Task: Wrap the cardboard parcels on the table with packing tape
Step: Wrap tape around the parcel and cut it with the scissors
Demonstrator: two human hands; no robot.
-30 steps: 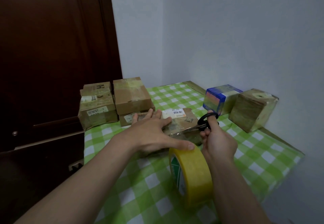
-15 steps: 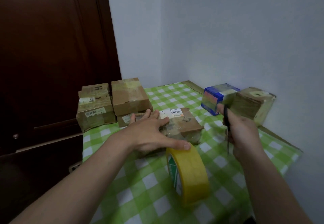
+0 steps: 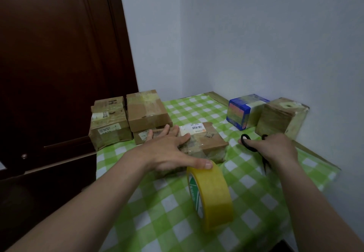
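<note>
A flat cardboard parcel (image 3: 206, 143) with a white label lies in the middle of the table. My left hand (image 3: 169, 149) rests flat on its top, fingers spread and straight. A yellow roll of packing tape (image 3: 211, 194) stands on edge just in front of the parcel, by my left thumb. My right hand (image 3: 275, 149) holds black scissors (image 3: 249, 143) low over the tablecloth, to the right of the parcel; its handle loops stick out to the left and its blades point toward me.
Three brown taped boxes (image 3: 145, 111) are stacked at the back left, beside a dark wooden door (image 3: 59, 64). A blue box (image 3: 242, 111) and a taped brown box (image 3: 279, 117) stand against the right wall. The green checked tablecloth (image 3: 167, 212) ends at the right edge.
My right hand has carried the scissors from the parcel's right edge out to the right and down toward the tablecloth. My left hand has stayed on the parcel.
</note>
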